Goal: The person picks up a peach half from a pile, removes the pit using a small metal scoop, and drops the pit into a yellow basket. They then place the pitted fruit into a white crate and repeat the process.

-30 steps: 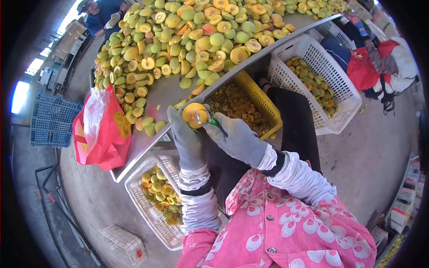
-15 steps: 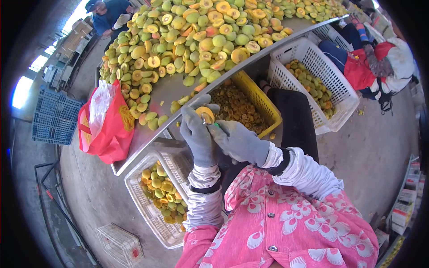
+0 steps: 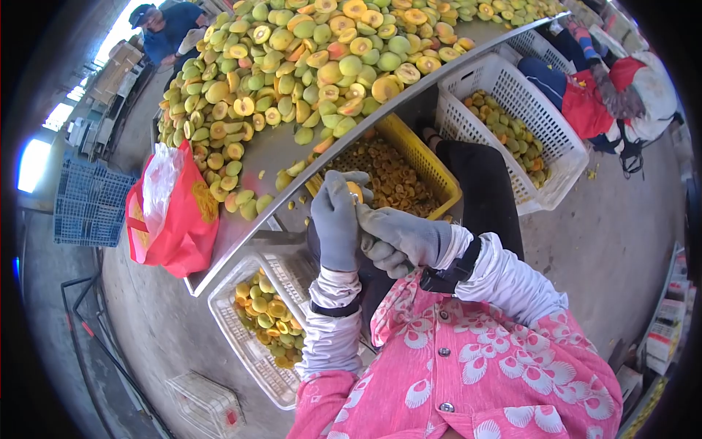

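Wrapped round a fruit half, my left hand wears a grey glove and is held in front of the yellow crate. Its orange cut face shows between the fingers. My right hand, also gloved in grey, is closed beside the left one, its fingertips at the fruit. What it holds is mostly hidden inside the fist. Beyond the hands, a large heap of green and orange cut fruit lies on the metal table. Brown pieces fill the bottom of the yellow crate.
Left of my hands, a red bag sits on the table edge. White crates with fruit stand at lower left and right. Blue crates are stacked far left. One person is at upper left, another at right.
Both hands have moved slightly down, nearer my body. The right wrist has turned and its fingers are curled more tightly. The fruit half is more covered by the left fingers.
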`<state>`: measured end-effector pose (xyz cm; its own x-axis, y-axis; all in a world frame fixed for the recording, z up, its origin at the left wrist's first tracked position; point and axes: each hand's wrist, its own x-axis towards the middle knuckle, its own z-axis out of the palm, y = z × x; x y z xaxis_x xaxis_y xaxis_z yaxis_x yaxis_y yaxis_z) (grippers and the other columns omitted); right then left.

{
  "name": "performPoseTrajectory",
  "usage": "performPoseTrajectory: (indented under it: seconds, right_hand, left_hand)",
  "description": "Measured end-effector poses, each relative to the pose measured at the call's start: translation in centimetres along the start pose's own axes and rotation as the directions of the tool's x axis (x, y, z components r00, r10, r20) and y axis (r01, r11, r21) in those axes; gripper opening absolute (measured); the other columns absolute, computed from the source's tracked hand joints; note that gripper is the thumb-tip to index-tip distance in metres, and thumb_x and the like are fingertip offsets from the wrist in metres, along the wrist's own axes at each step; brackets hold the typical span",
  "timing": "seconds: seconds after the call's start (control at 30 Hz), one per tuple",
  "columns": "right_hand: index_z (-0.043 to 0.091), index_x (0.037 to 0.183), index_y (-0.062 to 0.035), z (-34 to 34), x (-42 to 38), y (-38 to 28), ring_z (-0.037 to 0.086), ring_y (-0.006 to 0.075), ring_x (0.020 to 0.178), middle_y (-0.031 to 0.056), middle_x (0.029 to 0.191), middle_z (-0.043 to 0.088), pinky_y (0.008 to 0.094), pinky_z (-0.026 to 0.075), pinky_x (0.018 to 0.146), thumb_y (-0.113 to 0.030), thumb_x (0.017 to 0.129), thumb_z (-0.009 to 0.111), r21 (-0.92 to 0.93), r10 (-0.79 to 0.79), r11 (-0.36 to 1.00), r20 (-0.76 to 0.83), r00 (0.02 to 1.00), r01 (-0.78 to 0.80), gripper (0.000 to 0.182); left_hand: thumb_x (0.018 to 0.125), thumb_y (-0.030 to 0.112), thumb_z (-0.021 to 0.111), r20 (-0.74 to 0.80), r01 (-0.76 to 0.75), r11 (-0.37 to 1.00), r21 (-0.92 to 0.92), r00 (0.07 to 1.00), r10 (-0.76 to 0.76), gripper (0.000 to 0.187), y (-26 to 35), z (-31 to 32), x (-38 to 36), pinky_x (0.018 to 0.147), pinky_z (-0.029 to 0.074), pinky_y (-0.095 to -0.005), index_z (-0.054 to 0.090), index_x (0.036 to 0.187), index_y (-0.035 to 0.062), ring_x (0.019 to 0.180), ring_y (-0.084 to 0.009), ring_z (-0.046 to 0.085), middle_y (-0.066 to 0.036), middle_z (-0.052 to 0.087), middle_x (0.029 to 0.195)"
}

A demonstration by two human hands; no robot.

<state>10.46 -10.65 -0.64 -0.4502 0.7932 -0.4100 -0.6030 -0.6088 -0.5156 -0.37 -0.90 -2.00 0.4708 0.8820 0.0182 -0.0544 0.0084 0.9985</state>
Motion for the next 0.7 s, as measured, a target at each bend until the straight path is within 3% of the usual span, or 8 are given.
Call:
performPoseTrajectory:
  seconds: [0.07, 0.2, 0.27, 0.43, 0.53, 0.57, 0.63, 0.7]
  right_hand:
    - [0.047, 0.085, -0.0147, -0.4, -0.1, 0.0, 0.026, 0.0024, 0.042, -0.01, 0.056, 0.029, 0.0201, 0.022, 0.038, -0.064, 0.101, 0.035, 0.033, 0.019, 0.999, 0.015, 1.0, -0.02, 0.053]
    - [0.046, 0.083, -0.016, -1.8, 0.2, -0.2, 0.022, 0.0013, 0.04, -0.0104, 0.056, 0.028, 0.018, 0.017, 0.034, -0.063, 0.101, 0.035, 0.25, -0.005, 0.967, 0.218, 0.976, -0.051, 0.051]
    - [0.045, 0.082, -0.0164, -2.6, 1.2, 0.2, 0.021, 0.0011, 0.04, -0.0104, 0.056, 0.028, 0.0176, 0.016, 0.033, -0.062, 0.101, 0.035, 0.309, -0.049, 0.95, 0.283, 0.958, -0.043, 0.05]
    - [0.046, 0.083, -0.0163, -2.9, 0.6, 0.5, 0.022, 0.0007, 0.04, -0.0099, 0.056, 0.029, 0.0166, 0.015, 0.033, -0.061, 0.101, 0.037, 0.26, -0.164, 0.962, 0.298, 0.94, 0.085, 0.049]
    - [0.047, 0.082, -0.0149, -3.9, 1.3, 0.5, 0.026, 0.0016, 0.041, -0.0087, 0.056, 0.032, 0.0185, 0.022, 0.035, -0.058, 0.101, 0.042, 0.322, -0.195, 0.937, 0.165, 0.967, 0.134, 0.047]
    - [0.048, 0.081, -0.0137, -4.1, 1.9, 0.2, 0.029, 0.0029, 0.041, -0.0078, 0.056, 0.035, 0.0204, 0.026, 0.037, -0.057, 0.1, 0.045, 0.081, -0.184, 0.978, -0.099, 0.978, 0.193, 0.047]
    - [0.052, 0.077, -0.0103, -4.0, 3.0, 0.2, 0.035, 0.0077, 0.041, -0.0043, 0.058, 0.044, 0.0258, 0.033, 0.041, -0.055, 0.098, 0.049, -0.285, -0.265, 0.949, -0.495, 0.827, 0.134, 0.05]
    - [0.054, 0.079, -0.009, -4.3, 4.2, 0.9, 0.037, 0.0086, 0.041, -0.0032, 0.057, 0.045, 0.0261, 0.034, 0.04, -0.056, 0.097, 0.05, -0.372, -0.327, 0.918, -0.507, 0.798, 0.14, 0.051]
  left_hand:
    - [0.106, 0.038, 0.04, 0.078, 0.012, 0.984, 0.176, 0.997, -0.027, 0.048, 0.0, -0.2, 0.3, 0.064, 0.047, -0.0251, 0.065, 0.099, -0.0023, 0.069, -0.0117, 0.061, -0.008, 0.067, 0.082]
    - [0.106, 0.038, 0.038, 0.183, -0.066, 0.99, 0.127, 0.982, 0.042, 0.049, 0.4, 0.2, 1.0, 0.063, 0.048, -0.0248, 0.065, 0.099, -0.002, 0.069, -0.012, 0.061, -0.009, 0.066, 0.078]
    - [0.106, 0.041, 0.035, 0.083, 0.101, 0.939, -0.33, 0.994, -0.077, 0.054, 0.3, 1.5, 0.6, 0.062, 0.048, -0.0256, 0.066, 0.098, -0.0025, 0.066, -0.0132, 0.059, -0.009, 0.065, 0.076]
    - [0.104, 0.046, 0.036, -0.082, -0.008, 0.929, -0.369, 0.996, -0.024, 0.053, -2.4, 0.7, 1.4, 0.062, 0.049, -0.0246, 0.06, 0.111, -0.0013, 0.08, -0.013, 0.06, -0.011, 0.067, 0.094]
    - [0.104, 0.039, 0.039, -0.169, 0.11, 0.845, -0.524, 0.959, -0.229, 0.047, -2.7, -0.9, 2.2, 0.056, 0.045, -0.0196, 0.06, 0.111, -0.0019, 0.069, -0.0121, 0.057, -0.011, 0.065, 0.094]
    - [0.104, 0.039, 0.04, -0.022, 0.16, 0.891, -0.425, 0.982, -0.187, 0.048, -2.3, -2.5, 2.3, 0.048, 0.041, -0.0183, 0.054, 0.126, -0.0013, 0.068, -0.0115, 0.056, -0.011, 0.064, 0.1]
    - [0.104, 0.039, 0.039, -0.12, 0.137, 0.881, -0.453, 0.97, -0.212, 0.049, -2.6, -3.1, 2.2, 0.046, 0.04, -0.019, 0.048, 0.134, 0.0004, 0.068, -0.0118, 0.056, -0.011, 0.063, 0.102]
    - [0.105, 0.037, 0.039, -0.112, 0.093, 0.852, -0.516, 0.978, -0.175, 0.057, -3.1, -4.2, 2.0, 0.044, 0.04, -0.0184, 0.028, 0.151, 0.0062, 0.072, -0.0128, 0.06, -0.011, 0.062, 0.104]
